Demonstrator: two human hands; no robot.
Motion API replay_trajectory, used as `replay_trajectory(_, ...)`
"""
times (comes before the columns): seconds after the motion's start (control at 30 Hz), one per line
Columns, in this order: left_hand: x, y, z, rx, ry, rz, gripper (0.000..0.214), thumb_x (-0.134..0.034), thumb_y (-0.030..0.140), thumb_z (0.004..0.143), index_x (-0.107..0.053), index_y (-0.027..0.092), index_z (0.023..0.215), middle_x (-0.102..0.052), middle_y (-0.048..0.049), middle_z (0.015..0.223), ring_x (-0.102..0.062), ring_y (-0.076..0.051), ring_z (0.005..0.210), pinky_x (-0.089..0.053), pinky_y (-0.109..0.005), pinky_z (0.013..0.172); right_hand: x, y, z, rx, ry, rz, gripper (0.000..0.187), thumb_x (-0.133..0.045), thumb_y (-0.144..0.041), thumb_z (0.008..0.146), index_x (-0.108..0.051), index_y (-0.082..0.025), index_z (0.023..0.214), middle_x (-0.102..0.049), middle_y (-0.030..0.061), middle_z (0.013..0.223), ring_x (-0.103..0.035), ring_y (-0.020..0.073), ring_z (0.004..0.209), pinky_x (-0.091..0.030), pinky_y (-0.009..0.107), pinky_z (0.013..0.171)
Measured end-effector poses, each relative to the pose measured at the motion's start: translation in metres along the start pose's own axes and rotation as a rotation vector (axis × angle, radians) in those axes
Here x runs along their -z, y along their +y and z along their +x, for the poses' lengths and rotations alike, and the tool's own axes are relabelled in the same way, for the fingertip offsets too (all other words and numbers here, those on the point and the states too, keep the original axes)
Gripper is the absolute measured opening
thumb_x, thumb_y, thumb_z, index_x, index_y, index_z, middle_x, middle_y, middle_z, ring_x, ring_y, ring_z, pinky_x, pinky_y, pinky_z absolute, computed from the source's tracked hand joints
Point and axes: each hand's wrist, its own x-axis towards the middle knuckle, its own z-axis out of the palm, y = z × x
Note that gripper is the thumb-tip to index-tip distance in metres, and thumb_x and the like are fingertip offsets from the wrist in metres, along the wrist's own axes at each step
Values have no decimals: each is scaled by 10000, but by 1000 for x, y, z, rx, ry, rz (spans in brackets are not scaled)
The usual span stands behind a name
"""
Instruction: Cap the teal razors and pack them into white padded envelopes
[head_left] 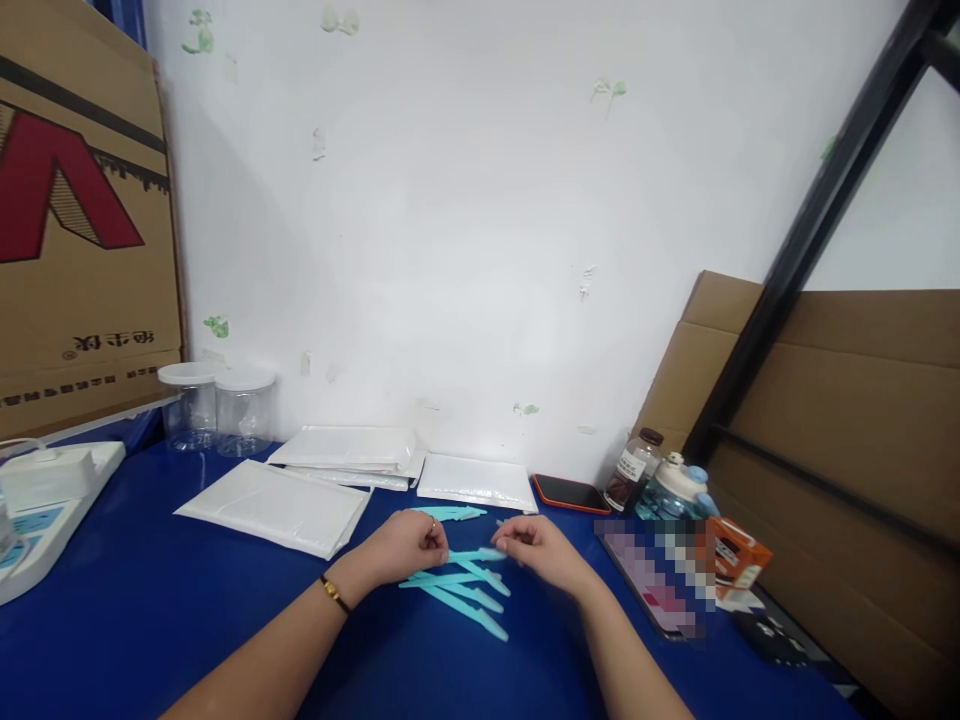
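Observation:
Teal eyebrow razors (pixel 471 600) with pale translucent ends lie fanned and crossing each other on the blue tabletop. My left hand (pixel 405 548) is closed, its thumb and fingers pinching the handle end of one eyebrow razor (pixel 469 556) at the top of the fan. Over that razor's pale end, my right hand (pixel 541 550) has its fingers curled together in a pinch. A small pale bit shows by its fingertips, too small to name. Behind my hands lies a second group of teal razors (pixel 450 513), partly hidden by my left hand.
White padded mailers (pixel 277 505) lie at the back left, another mailer (pixel 476 480) by the wall. Rightward are an orange-edged phone (pixel 571 493), a brown bottle (pixel 634 470), a water bottle (pixel 671 487) and an orange box (pixel 731 555). Clear jars (pixel 245 415) and a power strip (pixel 64 530) stand left.

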Motion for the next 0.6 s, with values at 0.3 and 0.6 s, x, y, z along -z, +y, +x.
replay_trajectory(0.3,5,-16,4,30,285,395,211,-541,272,763,-630,244,952,-617,-41,1051,-509,-227,1024,-334,-307,822,29,22,0,11,405,-562,140,-532,-213,735,-659,-185,787,-609,40,778,-560,182,713,-422,290,689)
replay_trajectory(0.6,0,-22,11,25,270,474,105,-508,247,802,-610,224,799,-643,-10,830,-562,-182,848,-319,-292,720,2,26,15,20,291,-665,41,-573,-190,735,-614,-197,736,-562,39,899,-562,168,816,-411,255,759)
